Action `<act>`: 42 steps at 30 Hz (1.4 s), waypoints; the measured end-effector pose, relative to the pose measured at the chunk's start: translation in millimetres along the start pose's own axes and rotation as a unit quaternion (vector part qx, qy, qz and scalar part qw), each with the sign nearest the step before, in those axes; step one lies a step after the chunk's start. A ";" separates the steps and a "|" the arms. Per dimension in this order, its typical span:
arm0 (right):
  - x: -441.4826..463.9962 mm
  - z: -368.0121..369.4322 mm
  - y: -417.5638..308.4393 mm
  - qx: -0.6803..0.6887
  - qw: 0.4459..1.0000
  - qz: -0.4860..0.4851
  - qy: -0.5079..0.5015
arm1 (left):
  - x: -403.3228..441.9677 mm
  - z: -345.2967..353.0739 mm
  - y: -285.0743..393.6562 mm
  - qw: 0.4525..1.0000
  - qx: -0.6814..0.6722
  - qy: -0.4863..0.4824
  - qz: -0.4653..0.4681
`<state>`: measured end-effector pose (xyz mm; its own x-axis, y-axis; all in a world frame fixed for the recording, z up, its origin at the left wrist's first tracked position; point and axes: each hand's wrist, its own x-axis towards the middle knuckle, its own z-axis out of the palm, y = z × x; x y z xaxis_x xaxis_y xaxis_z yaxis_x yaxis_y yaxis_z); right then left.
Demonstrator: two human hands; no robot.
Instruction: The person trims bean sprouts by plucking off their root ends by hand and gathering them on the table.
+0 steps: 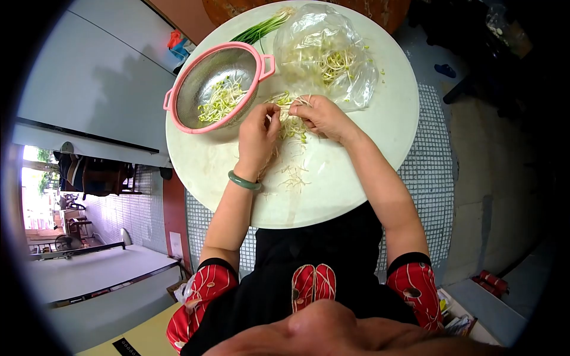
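Note:
My left hand point(259, 132), with a green bangle point(244, 180) at its wrist, has thumb and fingers pinched together over the table. Close beside it, my right hand point(325, 118) is closed on thin bean sprouts point(301, 101), whose pale stems stick out past the fingers. The stems run towards the left fingertips, which appear to pinch their other end. Under both hands lies a small heap of loose sprouts point(293, 127). Thin root ends point(294, 178) are scattered nearer to me. Left of the hands stands a pink-rimmed metal strainer point(261, 62) with sprouts in it.
A clear plastic bag point(362, 89) holding more sprouts lies beyond my right hand. Green onions point(261, 28) rest at the far edge of the round white table point(356, 190). A dark blue slipper point(445, 70) is on the floor to the right.

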<state>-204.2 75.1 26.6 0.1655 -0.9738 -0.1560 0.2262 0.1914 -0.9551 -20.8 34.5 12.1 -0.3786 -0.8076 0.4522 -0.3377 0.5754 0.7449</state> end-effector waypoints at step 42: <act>2.9 -20.4 -3.4 0.200 0.979 -0.021 -0.019 | 21.5 -33.2 -2.7 0.872 -0.303 -0.270 -0.275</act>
<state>-224.1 69.1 24.2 0.1817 -0.9781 -0.1011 0.5907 0.1908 -0.7840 0.6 11.3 36.1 -0.7078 -0.6677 -0.2306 -0.1415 -0.1859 0.9723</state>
